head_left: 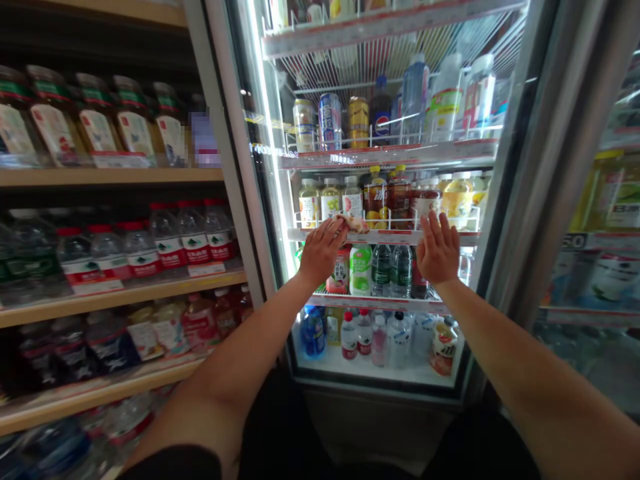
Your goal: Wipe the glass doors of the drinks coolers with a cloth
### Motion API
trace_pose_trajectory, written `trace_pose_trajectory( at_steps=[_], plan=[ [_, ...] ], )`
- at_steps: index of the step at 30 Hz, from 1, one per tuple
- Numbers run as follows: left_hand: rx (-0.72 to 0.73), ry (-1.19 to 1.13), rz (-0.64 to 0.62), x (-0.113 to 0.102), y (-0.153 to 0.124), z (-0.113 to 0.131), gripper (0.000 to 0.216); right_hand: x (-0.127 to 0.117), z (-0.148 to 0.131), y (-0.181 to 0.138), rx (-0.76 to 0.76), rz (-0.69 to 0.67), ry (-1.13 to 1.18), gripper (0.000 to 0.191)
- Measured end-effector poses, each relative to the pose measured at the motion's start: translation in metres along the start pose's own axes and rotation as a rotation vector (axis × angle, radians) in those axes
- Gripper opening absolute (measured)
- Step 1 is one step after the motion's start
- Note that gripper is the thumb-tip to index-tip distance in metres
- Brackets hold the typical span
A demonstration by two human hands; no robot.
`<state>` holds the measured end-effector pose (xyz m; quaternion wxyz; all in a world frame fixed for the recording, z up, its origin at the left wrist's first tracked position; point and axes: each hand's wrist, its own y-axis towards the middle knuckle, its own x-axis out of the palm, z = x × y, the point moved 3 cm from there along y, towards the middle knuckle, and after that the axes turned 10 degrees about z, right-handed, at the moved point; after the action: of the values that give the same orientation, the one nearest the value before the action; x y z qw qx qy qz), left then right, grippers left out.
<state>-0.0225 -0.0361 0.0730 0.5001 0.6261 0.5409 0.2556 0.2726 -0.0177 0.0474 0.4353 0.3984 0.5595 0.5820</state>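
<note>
My left hand (323,252) is closed on a crumpled, light-coloured cloth (353,224), which lies against the glass door of a lit drinks fridge. My right hand (439,248) rests with its fingers stretched on the same glass door (400,370), holding nothing. Through the glass, between and behind the hands, a shelf edge (395,237) shows. Juice bottles (353,197) stand just above it. Below are a green-labelled bottle (361,270) and dark green bottles (391,270); my hands hide some of that row.
Wooden shelves (125,293) with red-capped water bottles (167,233) and juice bottles (95,120) stand to the left. A metal frame (563,167) borders the door at right, with another fridge section (595,267) beyond. My dark-clothed legs (285,420) are close below the door.
</note>
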Motion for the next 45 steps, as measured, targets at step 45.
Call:
trace_pose_trajectory(
  at_steps=[45],
  plan=[
    [0.003, -0.022, 0.073, 0.006, -0.003, 0.008, 0.049, -0.015, -0.009, 0.04, -0.02, 0.095, 0.086, 0.047]
  ],
)
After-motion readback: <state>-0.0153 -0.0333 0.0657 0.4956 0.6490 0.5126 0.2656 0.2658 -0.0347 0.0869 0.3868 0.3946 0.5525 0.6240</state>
